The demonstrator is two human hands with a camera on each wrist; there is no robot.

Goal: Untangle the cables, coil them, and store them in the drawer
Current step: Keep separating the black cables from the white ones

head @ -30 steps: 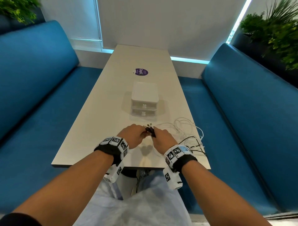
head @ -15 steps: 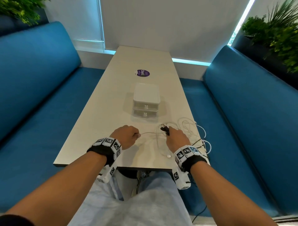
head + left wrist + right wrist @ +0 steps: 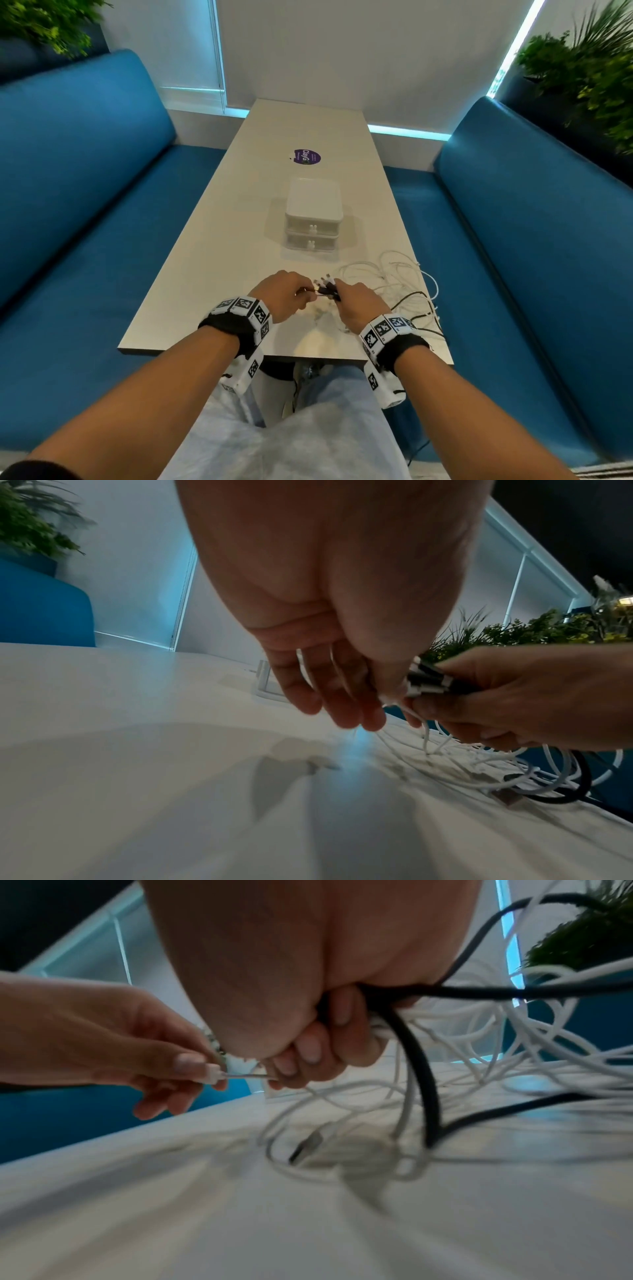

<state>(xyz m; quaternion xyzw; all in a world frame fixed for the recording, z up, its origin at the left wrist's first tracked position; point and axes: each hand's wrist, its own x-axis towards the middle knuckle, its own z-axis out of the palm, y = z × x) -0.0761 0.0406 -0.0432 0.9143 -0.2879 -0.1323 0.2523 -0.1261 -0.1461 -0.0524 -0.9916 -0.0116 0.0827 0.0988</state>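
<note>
- Your right hand (image 3: 356, 301) grips the bundled plug ends (image 3: 428, 681); your left hand (image 3: 286, 294) pinches one white plug (image 3: 212, 1076).
- The cables (image 3: 400, 284) lie tangled on the table (image 3: 212, 274), right of you.
- They look light, limp and snag-prone: hold them at the stiff plugs.

Head view high above, looking forward and down the long table (image 3: 246, 240); left wrist view low, close under the left hand (image 3: 342, 593), facing right; right wrist view equally near, facing left; all share the bunched cables (image 3: 479, 1047)
</note>
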